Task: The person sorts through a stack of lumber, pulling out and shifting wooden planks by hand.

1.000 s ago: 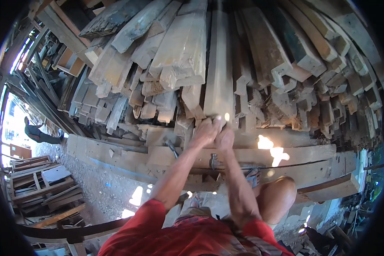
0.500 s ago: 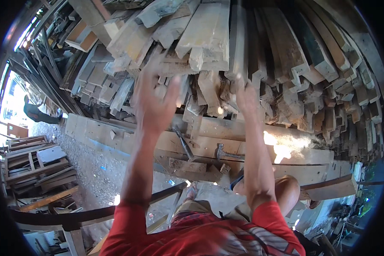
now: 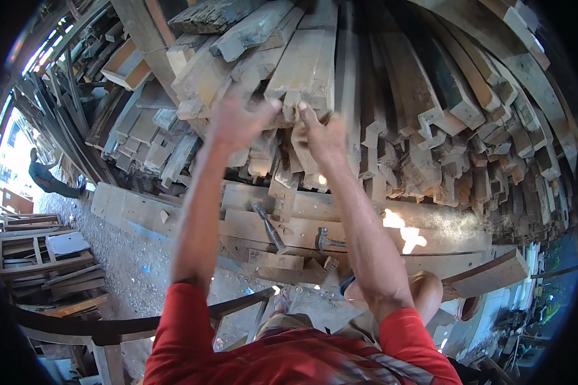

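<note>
A wide pale wooden beam (image 3: 305, 61) juts toward me from the stack, its end notched. My right hand (image 3: 326, 138) is at the lower right of that end, thumb pressed up against it and fingers curled in, partly blurred. My left hand (image 3: 236, 125) is left of the same end, thumb stretched toward the beam and apart from its fingers, which are smeared by motion. Whether the left thumb touches the wood, I cannot tell. Below the hands, a claw hammer (image 3: 327, 241) and a dark-handled tool (image 3: 270, 228) lie on a plank ledge.
Long beams (image 3: 398, 70) fill the upper right, ends facing me. Wood offcuts (image 3: 279, 260) lie on the plank ledge (image 3: 430, 240). A curved dark rail (image 3: 103, 330) crosses the lower left. Wooden frames (image 3: 42, 256) are piled on the left, where another person (image 3: 51, 176) stands farther off.
My right hand has moved left from a neighbouring beam to the wide beam's end. The left hand has shifted slightly, its thumb now close to that end. The far person has changed posture.
</note>
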{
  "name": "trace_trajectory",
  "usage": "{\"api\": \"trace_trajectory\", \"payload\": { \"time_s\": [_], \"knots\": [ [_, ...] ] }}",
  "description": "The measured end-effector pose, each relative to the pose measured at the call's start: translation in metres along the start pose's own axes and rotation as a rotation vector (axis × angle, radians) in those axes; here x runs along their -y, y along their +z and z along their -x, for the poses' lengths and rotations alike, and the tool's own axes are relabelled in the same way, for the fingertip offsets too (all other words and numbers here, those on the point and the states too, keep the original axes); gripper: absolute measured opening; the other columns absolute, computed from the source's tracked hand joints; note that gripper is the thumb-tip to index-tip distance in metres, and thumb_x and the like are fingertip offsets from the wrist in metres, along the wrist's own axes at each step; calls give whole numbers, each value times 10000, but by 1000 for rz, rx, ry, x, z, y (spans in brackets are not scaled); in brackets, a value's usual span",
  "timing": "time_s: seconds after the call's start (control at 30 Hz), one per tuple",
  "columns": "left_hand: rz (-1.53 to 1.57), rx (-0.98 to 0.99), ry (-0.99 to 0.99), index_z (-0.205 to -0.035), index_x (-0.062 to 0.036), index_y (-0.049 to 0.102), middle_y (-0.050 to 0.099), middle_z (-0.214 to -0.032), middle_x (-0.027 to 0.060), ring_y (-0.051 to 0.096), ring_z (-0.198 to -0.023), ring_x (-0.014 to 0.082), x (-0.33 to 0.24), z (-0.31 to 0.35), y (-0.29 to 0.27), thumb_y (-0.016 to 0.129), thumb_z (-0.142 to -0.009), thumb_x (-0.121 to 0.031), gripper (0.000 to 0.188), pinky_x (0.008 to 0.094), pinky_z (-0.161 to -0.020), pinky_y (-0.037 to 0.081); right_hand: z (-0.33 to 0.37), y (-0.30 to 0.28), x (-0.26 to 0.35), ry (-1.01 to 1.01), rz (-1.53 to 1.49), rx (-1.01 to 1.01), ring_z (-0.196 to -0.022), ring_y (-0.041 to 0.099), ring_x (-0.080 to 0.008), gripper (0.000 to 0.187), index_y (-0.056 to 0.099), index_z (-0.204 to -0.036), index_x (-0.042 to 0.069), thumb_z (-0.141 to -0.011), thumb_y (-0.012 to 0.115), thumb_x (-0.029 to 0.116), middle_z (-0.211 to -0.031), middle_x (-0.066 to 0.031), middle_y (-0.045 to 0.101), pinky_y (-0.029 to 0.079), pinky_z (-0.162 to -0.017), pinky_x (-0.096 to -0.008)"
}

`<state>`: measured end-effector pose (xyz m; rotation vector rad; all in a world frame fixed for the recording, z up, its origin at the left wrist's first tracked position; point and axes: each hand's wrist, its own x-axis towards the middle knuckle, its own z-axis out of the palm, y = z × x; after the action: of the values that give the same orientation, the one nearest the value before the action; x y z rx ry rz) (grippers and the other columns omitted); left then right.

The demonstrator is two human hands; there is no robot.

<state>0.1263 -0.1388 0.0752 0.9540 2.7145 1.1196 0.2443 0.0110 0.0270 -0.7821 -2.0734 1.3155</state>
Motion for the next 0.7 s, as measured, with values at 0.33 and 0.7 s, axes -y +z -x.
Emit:
{"api": "trace_trajectory", "payload": {
  "time_s": [0.33, 0.7],
  "knots": [
    [-830, -401, 251, -1522, -41, 460, 409, -1572, 251, 315, -1503, 414, 2, -129, -65, 692, -907, -564, 840, 498, -1254, 245, -40, 47, 3, 657, -1277, 372, -737, 717, -226, 351, 612, -1096, 99, -957, 744, 393, -952, -63, 659, 620, -520, -260],
    [-1037, -450, 331, -1403, -109, 624, 466, -1471, 280, 407, -1380, 467, 11, -138, -62, 759, -864, -492, 675, 514, -1183, 343, -27, -120, -32, 521, -1138, 279, -455, 383, -35, 357, 567, -957, 109, -956, 706, 438, -651, 31, 484, 294, -366, -158]
  ]
}}
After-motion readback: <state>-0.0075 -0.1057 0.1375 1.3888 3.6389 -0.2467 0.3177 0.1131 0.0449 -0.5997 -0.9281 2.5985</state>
